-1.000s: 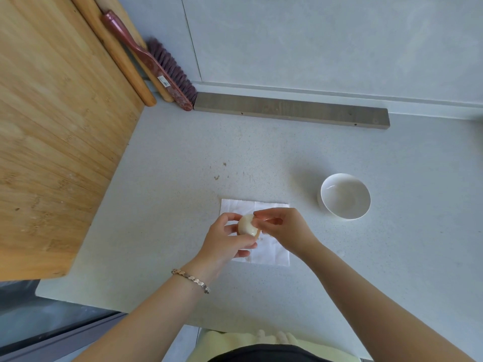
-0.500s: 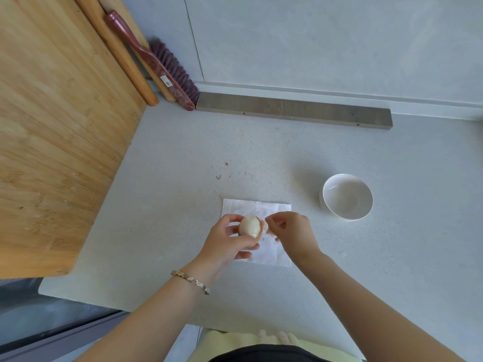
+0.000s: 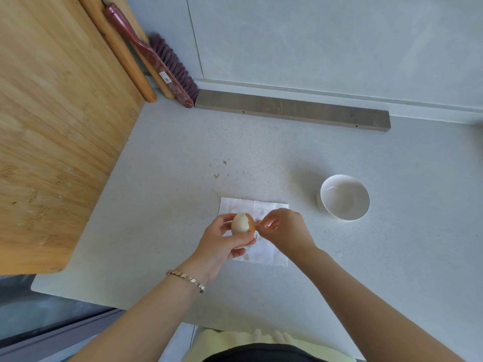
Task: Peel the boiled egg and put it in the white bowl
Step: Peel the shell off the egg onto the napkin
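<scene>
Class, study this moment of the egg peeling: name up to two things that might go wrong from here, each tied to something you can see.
1. The egg is half peeled, held only by the left hand fingertips over the paper towel; its bare white may be slippery and slip out.
2. The right hand pinches a shell fragment; bits may miss the towel or reach the white bowl.

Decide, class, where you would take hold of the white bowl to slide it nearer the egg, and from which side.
Grip the white bowl by its near-left rim, thumb inside, fingers outside. It stands upright, open and empty, apart from the napkin; that rim faces the right hand, and nothing lies between them.
</scene>
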A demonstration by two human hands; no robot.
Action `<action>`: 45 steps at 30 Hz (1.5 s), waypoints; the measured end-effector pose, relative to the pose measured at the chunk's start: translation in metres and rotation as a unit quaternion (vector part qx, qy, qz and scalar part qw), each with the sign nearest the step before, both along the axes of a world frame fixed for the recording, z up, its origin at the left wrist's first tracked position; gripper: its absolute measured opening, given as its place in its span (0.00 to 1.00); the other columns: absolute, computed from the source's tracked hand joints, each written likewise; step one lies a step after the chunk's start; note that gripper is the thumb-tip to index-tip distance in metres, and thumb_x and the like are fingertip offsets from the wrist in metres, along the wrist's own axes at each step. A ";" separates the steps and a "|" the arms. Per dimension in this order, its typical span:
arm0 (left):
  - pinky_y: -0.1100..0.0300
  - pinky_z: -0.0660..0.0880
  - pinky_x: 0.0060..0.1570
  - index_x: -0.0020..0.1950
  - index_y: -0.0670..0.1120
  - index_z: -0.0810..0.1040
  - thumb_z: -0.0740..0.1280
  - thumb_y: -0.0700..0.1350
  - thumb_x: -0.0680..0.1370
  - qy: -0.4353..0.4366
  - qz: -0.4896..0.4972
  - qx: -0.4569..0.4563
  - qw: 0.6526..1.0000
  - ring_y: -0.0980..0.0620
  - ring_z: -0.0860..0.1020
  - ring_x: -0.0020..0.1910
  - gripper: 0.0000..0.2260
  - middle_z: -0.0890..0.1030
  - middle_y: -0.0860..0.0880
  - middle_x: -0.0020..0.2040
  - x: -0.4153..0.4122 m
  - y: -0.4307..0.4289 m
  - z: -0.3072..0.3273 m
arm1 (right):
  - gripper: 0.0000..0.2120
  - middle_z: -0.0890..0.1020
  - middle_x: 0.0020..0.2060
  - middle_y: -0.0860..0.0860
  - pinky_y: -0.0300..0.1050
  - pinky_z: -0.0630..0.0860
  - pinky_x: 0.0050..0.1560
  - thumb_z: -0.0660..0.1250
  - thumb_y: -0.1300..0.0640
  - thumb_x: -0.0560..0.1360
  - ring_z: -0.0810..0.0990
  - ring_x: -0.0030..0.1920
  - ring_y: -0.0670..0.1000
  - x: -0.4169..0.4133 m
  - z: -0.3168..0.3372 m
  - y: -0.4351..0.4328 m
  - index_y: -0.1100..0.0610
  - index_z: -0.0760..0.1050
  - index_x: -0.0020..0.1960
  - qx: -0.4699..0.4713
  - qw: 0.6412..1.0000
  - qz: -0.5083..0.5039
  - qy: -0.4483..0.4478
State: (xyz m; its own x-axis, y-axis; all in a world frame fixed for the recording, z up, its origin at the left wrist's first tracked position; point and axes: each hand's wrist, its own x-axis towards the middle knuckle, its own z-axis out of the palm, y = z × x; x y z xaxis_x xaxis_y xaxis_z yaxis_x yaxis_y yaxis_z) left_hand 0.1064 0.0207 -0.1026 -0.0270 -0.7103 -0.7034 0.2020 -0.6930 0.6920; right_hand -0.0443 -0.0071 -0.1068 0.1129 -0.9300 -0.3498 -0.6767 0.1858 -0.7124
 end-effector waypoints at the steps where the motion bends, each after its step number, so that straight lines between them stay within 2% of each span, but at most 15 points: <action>1: 0.59 0.77 0.37 0.52 0.51 0.74 0.75 0.35 0.66 -0.021 -0.007 -0.011 1.000 0.43 0.82 0.52 0.20 0.78 0.48 0.58 0.000 0.000 0.000 | 0.05 0.82 0.36 0.48 0.37 0.74 0.44 0.70 0.57 0.70 0.77 0.36 0.42 -0.001 0.003 -0.001 0.58 0.80 0.41 0.000 0.999 -0.023 -0.024; 4: 0.61 0.81 0.38 0.50 0.52 0.73 0.75 0.35 0.67 -0.087 -0.026 -0.052 0.995 0.51 0.80 0.50 0.19 0.76 0.51 0.55 -0.003 -0.001 0.005 | 0.08 0.81 0.38 0.45 0.35 0.75 0.45 0.70 0.55 0.69 0.79 0.40 0.42 0.002 0.014 -0.001 0.57 0.80 0.48 0.040 0.991 -0.057 -0.114; 7: 0.61 0.82 0.39 0.52 0.50 0.72 0.74 0.35 0.67 -0.133 -0.053 -0.087 0.986 0.51 0.80 0.47 0.19 0.75 0.53 0.52 -0.007 -0.002 0.007 | 0.13 0.81 0.40 0.44 0.31 0.74 0.45 0.70 0.52 0.70 0.79 0.41 0.40 0.007 0.017 0.003 0.55 0.79 0.53 0.070 0.985 -0.052 -0.149; 10: 0.58 0.82 0.42 0.50 0.50 0.72 0.73 0.34 0.68 -0.148 -0.068 -0.111 0.980 0.51 0.81 0.44 0.17 0.75 0.54 0.50 -0.009 -0.002 0.008 | 0.12 0.82 0.41 0.47 0.31 0.74 0.46 0.69 0.53 0.71 0.80 0.42 0.41 0.009 0.014 0.006 0.56 0.79 0.53 0.071 0.981 -0.067 -0.165; 13: 0.49 0.81 0.49 0.46 0.53 0.71 0.74 0.35 0.67 -0.171 -0.074 -0.123 0.975 0.47 0.81 0.48 0.18 0.74 0.55 0.49 -0.009 0.001 0.006 | 0.08 0.83 0.40 0.47 0.31 0.76 0.44 0.66 0.56 0.73 0.81 0.40 0.41 0.010 0.010 0.010 0.56 0.81 0.50 0.038 0.981 -0.080 -0.173; 15: 0.49 0.80 0.51 0.46 0.54 0.70 0.74 0.36 0.67 -0.181 -0.081 -0.126 0.972 0.46 0.80 0.50 0.18 0.75 0.55 0.49 -0.009 0.004 0.004 | 0.08 0.84 0.39 0.49 0.33 0.79 0.44 0.64 0.58 0.74 0.82 0.39 0.43 0.010 0.008 0.013 0.57 0.82 0.46 0.017 0.979 -0.095 -0.178; 19: 0.54 0.82 0.47 0.48 0.52 0.72 0.74 0.35 0.67 -0.137 -0.060 -0.100 0.984 0.48 0.80 0.52 0.18 0.75 0.50 0.53 -0.012 0.004 0.003 | 0.08 0.82 0.35 0.47 0.39 0.79 0.40 0.64 0.58 0.74 0.81 0.36 0.49 0.008 0.002 0.011 0.56 0.81 0.41 -0.001 0.982 -0.109 -0.155; 22: 0.56 0.82 0.45 0.51 0.49 0.73 0.75 0.34 0.67 -0.051 -0.001 -0.046 0.998 0.44 0.81 0.53 0.19 0.76 0.47 0.56 -0.009 0.002 0.003 | 0.10 0.82 0.36 0.59 0.27 0.73 0.29 0.61 0.60 0.76 0.80 0.34 0.55 0.000 -0.007 0.006 0.64 0.79 0.43 -0.004 0.986 -0.136 -0.095; 24: 0.53 0.81 0.48 0.51 0.48 0.73 0.74 0.32 0.67 -0.012 0.024 -0.033 0.999 0.42 0.81 0.53 0.19 0.76 0.45 0.57 -0.005 0.002 0.002 | 0.11 0.83 0.43 0.63 0.27 0.74 0.36 0.60 0.60 0.76 0.81 0.40 0.58 -0.003 -0.014 0.005 0.65 0.78 0.50 0.016 0.994 -0.099 -0.045; 27: 0.52 0.81 0.50 0.50 0.47 0.74 0.71 0.29 0.68 -0.006 0.027 -0.034 0.999 0.45 0.80 0.52 0.17 0.75 0.45 0.57 0.001 0.001 0.001 | 0.12 0.82 0.51 0.58 0.42 0.76 0.54 0.62 0.58 0.75 0.81 0.48 0.54 -0.003 -0.016 0.004 0.59 0.75 0.58 0.030 0.999 -0.039 0.006; 31: 0.50 0.80 0.51 0.49 0.47 0.74 0.68 0.25 0.68 -0.004 0.022 -0.033 0.999 0.46 0.78 0.52 0.19 0.75 0.46 0.54 0.005 0.001 0.000 | 0.12 0.82 0.55 0.53 0.41 0.74 0.54 0.66 0.57 0.73 0.80 0.50 0.50 0.000 -0.005 0.001 0.57 0.77 0.56 0.023 0.999 0.017 0.016; 34: 0.49 0.79 0.53 0.50 0.48 0.74 0.71 0.28 0.67 -0.017 0.008 -0.039 0.999 0.46 0.79 0.53 0.19 0.76 0.46 0.55 0.003 0.002 0.000 | 0.12 0.82 0.49 0.49 0.39 0.77 0.52 0.68 0.52 0.71 0.80 0.44 0.44 0.002 0.008 0.001 0.55 0.78 0.53 0.020 0.995 -0.030 -0.094; 37: 0.55 0.81 0.48 0.50 0.49 0.74 0.73 0.32 0.67 -0.056 -0.010 -0.074 0.996 0.51 0.81 0.47 0.18 0.79 0.48 0.54 -0.001 0.002 0.002 | 0.14 0.80 0.45 0.42 0.32 0.75 0.47 0.71 0.49 0.68 0.79 0.45 0.40 0.007 0.015 0.005 0.51 0.78 0.52 0.045 0.987 -0.021 -0.151; 41: 0.63 0.79 0.45 0.51 0.51 0.73 0.75 0.35 0.66 -0.136 -0.056 -0.114 0.982 0.55 0.81 0.46 0.20 0.80 0.51 0.52 -0.004 0.000 0.005 | 0.08 0.82 0.43 0.45 0.25 0.74 0.42 0.71 0.53 0.69 0.80 0.44 0.42 0.008 0.012 0.008 0.51 0.81 0.48 0.032 0.985 -0.028 -0.170; 45: 0.72 0.74 0.38 0.46 0.52 0.72 0.75 0.34 0.65 -0.165 -0.090 -0.136 0.973 0.56 0.79 0.46 0.19 0.80 0.55 0.47 -0.003 0.001 0.006 | 0.05 0.82 0.39 0.44 0.25 0.74 0.42 0.70 0.56 0.70 0.80 0.41 0.39 0.005 0.009 0.010 0.52 0.82 0.46 0.018 0.984 -0.028 -0.174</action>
State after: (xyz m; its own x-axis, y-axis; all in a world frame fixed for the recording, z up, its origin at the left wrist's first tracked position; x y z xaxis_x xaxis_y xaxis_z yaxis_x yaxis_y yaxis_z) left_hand 0.1033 0.0215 -0.0966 0.0272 -0.8761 -0.4814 -0.1694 -0.4787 0.8615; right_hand -0.0389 0.0029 -0.0980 0.1807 -0.9259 -0.3317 -0.3818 0.2448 -0.8913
